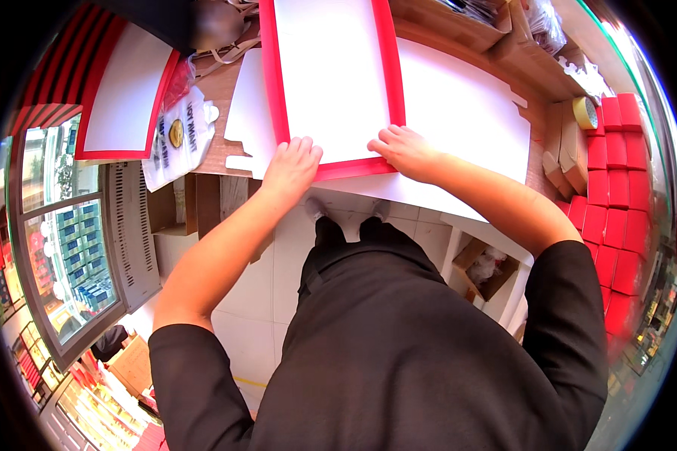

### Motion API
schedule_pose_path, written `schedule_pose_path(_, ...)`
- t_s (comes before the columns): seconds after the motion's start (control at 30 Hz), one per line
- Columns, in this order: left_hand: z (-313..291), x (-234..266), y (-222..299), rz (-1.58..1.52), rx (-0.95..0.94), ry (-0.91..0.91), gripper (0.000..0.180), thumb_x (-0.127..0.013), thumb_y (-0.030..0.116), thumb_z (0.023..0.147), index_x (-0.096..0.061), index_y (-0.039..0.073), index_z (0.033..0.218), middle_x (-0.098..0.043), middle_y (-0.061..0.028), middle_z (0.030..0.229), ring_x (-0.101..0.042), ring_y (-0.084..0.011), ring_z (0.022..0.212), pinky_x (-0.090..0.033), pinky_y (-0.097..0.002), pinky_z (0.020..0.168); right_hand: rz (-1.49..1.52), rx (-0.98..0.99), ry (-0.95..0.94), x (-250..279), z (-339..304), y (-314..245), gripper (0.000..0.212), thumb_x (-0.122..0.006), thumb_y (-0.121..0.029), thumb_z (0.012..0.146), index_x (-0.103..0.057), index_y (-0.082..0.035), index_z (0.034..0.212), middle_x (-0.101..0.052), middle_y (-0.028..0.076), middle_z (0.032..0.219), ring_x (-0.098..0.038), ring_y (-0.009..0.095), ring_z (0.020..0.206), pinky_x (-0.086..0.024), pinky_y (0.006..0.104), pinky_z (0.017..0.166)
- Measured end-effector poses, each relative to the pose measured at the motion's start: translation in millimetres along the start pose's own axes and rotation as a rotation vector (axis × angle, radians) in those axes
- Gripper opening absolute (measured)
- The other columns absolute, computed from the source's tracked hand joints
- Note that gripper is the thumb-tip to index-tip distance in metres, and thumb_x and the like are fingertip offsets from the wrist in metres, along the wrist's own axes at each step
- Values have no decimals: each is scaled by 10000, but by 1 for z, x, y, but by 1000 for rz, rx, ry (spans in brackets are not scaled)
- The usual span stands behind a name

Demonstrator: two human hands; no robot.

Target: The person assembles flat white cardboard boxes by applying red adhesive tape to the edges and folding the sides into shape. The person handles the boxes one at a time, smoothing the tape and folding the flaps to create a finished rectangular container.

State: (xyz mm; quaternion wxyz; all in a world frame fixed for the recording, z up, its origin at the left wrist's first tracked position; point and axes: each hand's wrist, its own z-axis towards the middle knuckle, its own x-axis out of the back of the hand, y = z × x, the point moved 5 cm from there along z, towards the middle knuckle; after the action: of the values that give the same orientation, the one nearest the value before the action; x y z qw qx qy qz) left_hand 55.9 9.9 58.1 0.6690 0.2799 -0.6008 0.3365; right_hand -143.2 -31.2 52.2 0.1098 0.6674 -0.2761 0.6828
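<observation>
Left hand (292,168) curled, right hand (408,153) curled

red-edged panels (335,75): 2 white faces showing | tape roll (579,115): 1 | shoes (316,209): 2 | red boxes (617,188): over a dozen

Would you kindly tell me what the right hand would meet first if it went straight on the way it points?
Most likely the white middle of the red-bordered panel, since the right hand points leftward and away across it; depth is unclear here.
</observation>
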Motion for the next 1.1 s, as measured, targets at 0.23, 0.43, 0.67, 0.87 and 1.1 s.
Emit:
schedule_pose_path(0.23, -14, 0, 9, -58, 7, -290, 61, -611, 109, 700, -569, 92, 742, -576, -76, 707, -593, -227, 727, -407, -354, 700, 34, 81, -116, 11, -11, -10, 85, -593, -162, 808, -588, -85, 773, -611, 65, 758, -574, 236, 858, -427, 355, 856)
schedule_pose_path(0.43, -16, -9, 12, -161, 33, -342, 41, -614, 57, 669, -588, 85, 684, -620, -96, 683, -618, -260, 680, -416, -371, 674, -69, 71, -224, 7, -18, -20, 36, -575, -71, 722, -598, -74, 748, -609, 52, 758, -574, 221, 841, -422, 334, 846)
schedule_pose_path(0.67, 37, -5, 77, -384, 87, -243, 63, -644, 129, 727, -626, 70, 733, -650, -112, 713, -633, -282, 683, -426, -379, 682, 221, -115, 188, -10, -34, -40, 100, -563, -50, 709, -606, -68, 797, -590, 76, 872, -548, 253, 878, -452, 352, 788)
schedule_pose_path(0.87, 33, 0, 89, -96, -87, -50, 126, -633, 210, 762, -599, 101, 708, -575, -48, 792, -534, -214, 875, -365, -369, 799, 290, -98, 240, -33, -44, -19, 152, -563, -43, 700, -612, -77, 840, -583, 62, 889, -542, 261, 859, -453, 359, 779)
schedule_pose_path(1.1, 26, -13, 89, -74, -153, -49, 119, -597, 216, 723, -588, 103, 686, -559, -57, 795, -517, -225, 862, -360, -376, 796, 224, -79, 334, -34, -43, -31, 154, -568, -50, 690, -609, -69, 838, -576, 70, 889, -537, 263, 851, -450, 365, 775)
